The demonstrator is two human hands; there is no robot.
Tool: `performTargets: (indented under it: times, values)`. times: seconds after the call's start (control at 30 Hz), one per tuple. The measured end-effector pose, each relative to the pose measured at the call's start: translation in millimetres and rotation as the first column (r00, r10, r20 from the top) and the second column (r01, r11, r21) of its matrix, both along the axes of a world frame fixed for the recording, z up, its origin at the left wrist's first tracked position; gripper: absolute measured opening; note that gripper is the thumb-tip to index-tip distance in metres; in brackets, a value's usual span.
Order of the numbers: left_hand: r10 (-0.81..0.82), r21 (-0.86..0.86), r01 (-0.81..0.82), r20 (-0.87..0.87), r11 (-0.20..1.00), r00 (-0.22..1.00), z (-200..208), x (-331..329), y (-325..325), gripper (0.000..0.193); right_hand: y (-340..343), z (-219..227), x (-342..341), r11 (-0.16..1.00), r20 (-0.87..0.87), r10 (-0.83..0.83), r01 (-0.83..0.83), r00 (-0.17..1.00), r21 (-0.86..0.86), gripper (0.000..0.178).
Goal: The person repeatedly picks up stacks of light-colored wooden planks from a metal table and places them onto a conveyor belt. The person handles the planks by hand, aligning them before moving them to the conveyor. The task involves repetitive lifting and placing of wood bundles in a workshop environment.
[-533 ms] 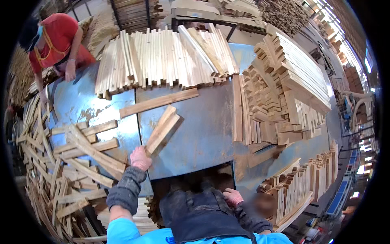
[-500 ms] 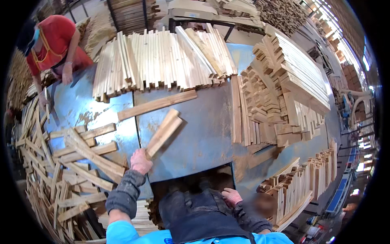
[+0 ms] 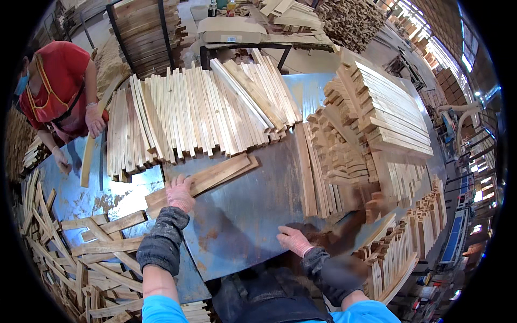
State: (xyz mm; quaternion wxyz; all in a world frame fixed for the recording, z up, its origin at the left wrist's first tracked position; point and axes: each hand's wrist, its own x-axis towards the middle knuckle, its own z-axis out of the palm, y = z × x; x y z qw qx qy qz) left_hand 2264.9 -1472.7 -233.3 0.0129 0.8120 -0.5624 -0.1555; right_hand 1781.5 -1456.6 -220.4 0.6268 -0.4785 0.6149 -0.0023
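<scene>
My left hand [image 3: 180, 192], in a pinkish glove, lies over the near end of a wooden strip [image 3: 221, 171], its fingers spread. The strip rests partly over another flat wooden board [image 3: 155, 201] on the blue metal table. My right hand [image 3: 295, 240], gloved alike, is at the table's near edge with fingers stretched out to the left and nothing visible in it. Beyond my left hand, a wide row of pale wooden strips [image 3: 188, 116] lies side by side.
Loose strips [image 3: 107, 250] are heaped crosswise at left. Stacked wood [image 3: 396, 110] stands at right, with another row [image 3: 396, 250] nearer me. Across the left corner a person in red [image 3: 62, 81] holds a long strip [image 3: 89, 156]. A cardboard sheet [image 3: 231, 29] lies behind.
My left hand has moved forward, and the wood it held now lies over the board. My right hand has come up to the table edge. The co-worker now holds a long strip upright.
</scene>
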Motion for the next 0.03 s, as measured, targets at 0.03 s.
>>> performTargets:
  times: [0.03]
  values:
    - [0.002, -0.001, -0.002, 0.000, 1.000, 1.000, -2.9, 1.1, -8.2, 0.072, -18.3, -16.3, 3.2, 0.997, -0.017, 0.054, -0.055, 0.998, -0.053, 0.065]
